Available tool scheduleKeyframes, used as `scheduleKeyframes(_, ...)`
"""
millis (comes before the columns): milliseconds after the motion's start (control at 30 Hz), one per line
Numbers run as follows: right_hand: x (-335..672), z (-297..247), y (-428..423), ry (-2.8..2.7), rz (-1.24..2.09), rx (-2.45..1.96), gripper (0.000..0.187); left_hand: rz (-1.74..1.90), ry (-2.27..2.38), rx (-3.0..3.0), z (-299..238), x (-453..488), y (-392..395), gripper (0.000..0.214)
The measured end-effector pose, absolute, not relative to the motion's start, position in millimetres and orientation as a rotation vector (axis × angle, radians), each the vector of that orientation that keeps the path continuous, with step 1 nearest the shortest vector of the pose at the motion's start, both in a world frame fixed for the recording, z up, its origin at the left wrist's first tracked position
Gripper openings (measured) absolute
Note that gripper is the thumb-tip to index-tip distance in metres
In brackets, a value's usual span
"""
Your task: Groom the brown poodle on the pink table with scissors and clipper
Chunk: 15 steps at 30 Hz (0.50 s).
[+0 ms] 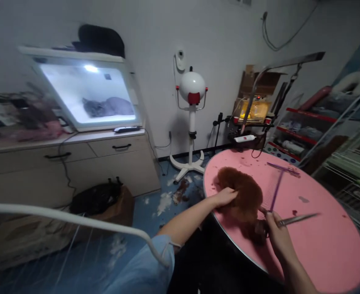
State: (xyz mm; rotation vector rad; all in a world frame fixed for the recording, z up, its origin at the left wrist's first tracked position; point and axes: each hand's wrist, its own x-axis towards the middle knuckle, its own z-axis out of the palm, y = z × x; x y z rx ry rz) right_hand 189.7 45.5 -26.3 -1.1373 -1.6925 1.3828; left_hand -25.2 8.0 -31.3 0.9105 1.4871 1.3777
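**Evidently mid-trim: left hand (225, 197) steadies the brown dog (244, 192), right hand (276, 233) carries scissors (298, 219) and comb (277, 184)**

From where I stand, this looks like the pause between cuts in a coat trim. The brown dog lies low on the round pink worktop (321, 249), near the edge closest to the person; it is blurred, so I cannot tell head from tail. The left hand rests on top of the fur, fingers relaxed and laid over the coat rather than clenched in it. The right hand sits just beside the dog's near end, fingers closed around the scissors, whose blades point away to the right, off the animal. The purple comb rises from the same grip, teeth toward the dog.

My guess is that the next cut calls for bringing the blades round to the coat and lifting the fur with the comb first, while the left hand holds the animal quiet. With two tools in one grip, the points need watching near the skin.

The pink top carries scattered tufts and a white clipper (244, 139) at its far edge, under a metal grooming arm (287, 63). More clumps of fur (167, 202) lie on the blue floor. A white stand dryer (192, 87) stands by the wall. To the left, a lit drying cabinet (76, 81) with a grey cat (108, 107) inside sits on a run of drawers (85, 161). Wire shelving (351, 163) fills the right side.
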Motion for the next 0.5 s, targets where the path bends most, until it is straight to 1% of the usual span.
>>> scheduleKeyframes(100, 167.6, -14.7, 54.0, -1.738, 1.478, -1.093, 0.045, 1.561, 1.617, 0.908, -44.0, -6.3, -32.9, 0.028)
scheduleKeyframes(200, 166.2, -18.7, 53.1, -1.795, 1.536, -1.028, 0.047, 1.548, 1.582, 0.933, -63.5, 21.7, -63.4, 0.044)
scheduleKeyframes(233, 167.8, -21.0, 52.1, -1.818, 1.543, -1.014, 0.048, 1.556, 1.41, 0.95, -68.6, 30.3, -66.5, 0.043)
scheduleKeyframes(267, 169.5, -22.9, 51.1, -1.842, 1.541, -1.007, 0.049, 1.644, 1.252, 0.91, -72.0, 37.6, -65.9, 0.044)
scheduleKeyframes(367, 173.5, -23.9, 49.3, -1.889, 1.475, -1.018, 0.051, 1.845, 0.896, 0.65, -71.1, 48.9, -50.0, 0.069)
scheduleKeyframes(400, 174.2, -22.9, 48.9, -1.896, 1.451, -1.019, 0.052, 1.882, 0.821, 0.553, -68.3, 49.3, -43.4, 0.072)
scheduleKeyframes(500, 177.5, -20.6, 44.1, -1.908, 1.372, -1.035, 0.054, 1.896, 0.672, 0.349, -60.3, 44.8, -28.3, 0.062)
